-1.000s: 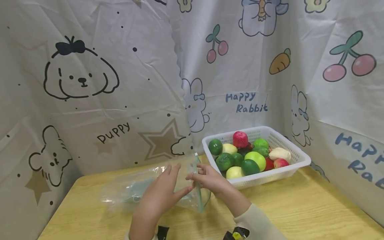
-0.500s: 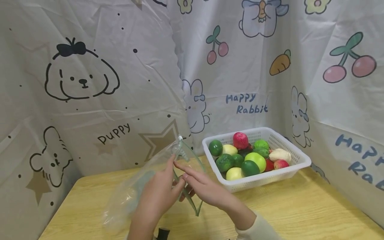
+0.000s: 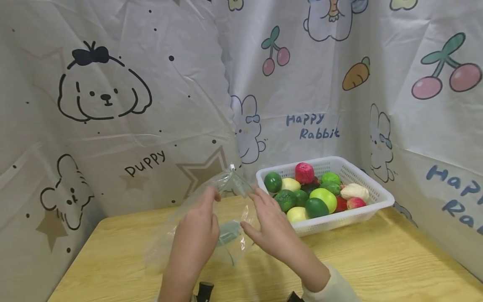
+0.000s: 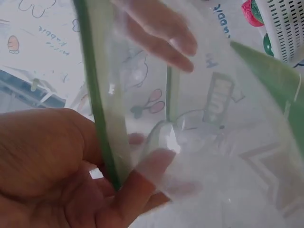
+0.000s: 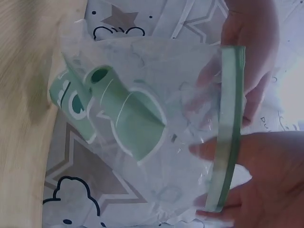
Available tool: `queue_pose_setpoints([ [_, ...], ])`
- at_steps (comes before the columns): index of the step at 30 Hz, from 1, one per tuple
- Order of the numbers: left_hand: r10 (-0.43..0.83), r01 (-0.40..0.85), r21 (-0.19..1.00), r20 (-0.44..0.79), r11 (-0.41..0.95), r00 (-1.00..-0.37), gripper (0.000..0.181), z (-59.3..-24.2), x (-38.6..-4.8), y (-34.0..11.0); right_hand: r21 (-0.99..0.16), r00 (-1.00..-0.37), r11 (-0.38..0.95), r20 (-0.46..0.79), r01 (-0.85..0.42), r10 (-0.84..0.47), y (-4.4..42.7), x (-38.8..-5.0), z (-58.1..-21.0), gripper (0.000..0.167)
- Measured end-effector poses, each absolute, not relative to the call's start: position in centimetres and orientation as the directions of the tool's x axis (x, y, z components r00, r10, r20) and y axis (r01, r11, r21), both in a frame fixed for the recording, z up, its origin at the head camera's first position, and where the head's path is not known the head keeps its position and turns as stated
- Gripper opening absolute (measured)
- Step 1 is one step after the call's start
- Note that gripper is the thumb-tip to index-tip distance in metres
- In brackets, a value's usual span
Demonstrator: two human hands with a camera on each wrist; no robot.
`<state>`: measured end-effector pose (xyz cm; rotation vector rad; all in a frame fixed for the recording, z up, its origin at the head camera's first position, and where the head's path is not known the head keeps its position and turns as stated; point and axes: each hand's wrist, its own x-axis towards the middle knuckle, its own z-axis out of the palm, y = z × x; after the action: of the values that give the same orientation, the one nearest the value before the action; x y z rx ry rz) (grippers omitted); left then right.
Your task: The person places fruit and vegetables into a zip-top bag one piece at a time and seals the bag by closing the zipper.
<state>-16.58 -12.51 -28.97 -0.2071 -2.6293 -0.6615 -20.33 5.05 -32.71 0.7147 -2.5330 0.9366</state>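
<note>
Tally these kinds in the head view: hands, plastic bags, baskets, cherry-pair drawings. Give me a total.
Hands: 2 (left hand, right hand)
Transparent plastic bag: 1
White plastic basket: 1
Cherry-pair drawings: 2 (smaller pair, larger pair)
Total: 6

Head view: centre blocked, plastic bag (image 3: 230,233) spans left hand (image 3: 198,233) to right hand (image 3: 269,222). White basket (image 3: 347,220) fills mid right, just behind right hand; red piece (image 3: 304,173) sticks up past its rear rim. Curtain (image 3: 188,105) walls off the back. Passable: table (image 3: 400,260) lower right, lower left; also above the basket.
</note>
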Motion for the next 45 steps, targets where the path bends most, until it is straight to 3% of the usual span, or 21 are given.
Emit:
queue_pose_setpoints([
  [4, 0.066, 0.245, 0.381, 0.426, 0.891, -0.902, 0.022, -28.9, -16.6, -12.4, -0.609, -0.792, 0.508, 0.439, -0.610, -0.425, 5.0, -20.4, -32.4, 0.090],
  [7, 0.104, 0.261, 0.332, 0.424, 0.907, -0.900, 0.041, -28.8, -16.5, -12.4, -0.637, -0.770, 0.439, 0.465, -0.633, -0.437, 4.9, -20.5, -32.2, 0.103],
  [10, 0.121, 0.272, 0.262, 0.477, 0.926, -0.871, 0.060, -28.4, -16.3, -12.6, -0.632, -0.791, 0.475, 0.480, -0.612, -0.380, 5.1, -20.8, -32.0, 0.109],
  [15, 0.093, 0.272, 0.259, 0.544, 0.927, -0.834, 0.060, -27.6, -15.9, -13.2, -0.578, -0.850, 0.628, 0.420, -0.520, -0.317, 5.6, -21.6, -31.9, 0.111],
  [20, 0.131, 0.410, 0.400, 0.566, 0.819, -0.814, 0.056, -27.2, -15.8, -13.8, -0.584, -0.814, 0.567, 0.400, -0.581, -0.421, 6.0, -22.1, -32.3, 0.103],
  [23, 0.235, 0.478, 0.449, 0.494, 0.755, -0.837, 0.055, -27.2, -15.5, -14.6, -0.593, -0.777, 0.506, 0.420, -0.626, -0.469, 6.5, -22.2, -32.2, 0.096],
  [26, 0.321, 0.486, 0.490, 0.385, 0.723, -0.865, 0.069, -27.0, -15.2, -15.1, -0.583, -0.749, 0.476, 0.448, -0.659, -0.488, 7.1, -22.3, -32.0, 0.090],
  [29, 0.320, 0.463, 0.476, 0.353, 0.747, -0.879, 0.072, -26.9, -15.4, -15.3, -0.564, -0.732, 0.470, 0.471, -0.679, -0.492, 7.6, -22.3, -31.6, 0.083],
  [37, 0.296, 0.483, 0.301, 0.500, 0.822, -0.814, 0.057, -26.9, -16.5, -15.5, -0.540, -0.723, 0.481, 0.502, -0.691, -0.476, 8.4, -22.3, -30.8, 0.060],
  [41, 0.269, 0.502, 0.310, 0.563, 0.807, -0.781, 0.059, -26.9, -16.6, -15.6, -0.512, -0.680, 0.448, 0.547, -0.733, -0.488, 9.2, -22.4, -30.2, 0.042],
  [45, 0.218, 0.492, 0.368, 0.582, 0.789, -0.783, 0.066, -27.0, -16.4, -15.7, -0.530, -0.684, 0.435, 0.602, -0.728, -0.412, 10.9, -22.4, -29.0, 0.037],
])
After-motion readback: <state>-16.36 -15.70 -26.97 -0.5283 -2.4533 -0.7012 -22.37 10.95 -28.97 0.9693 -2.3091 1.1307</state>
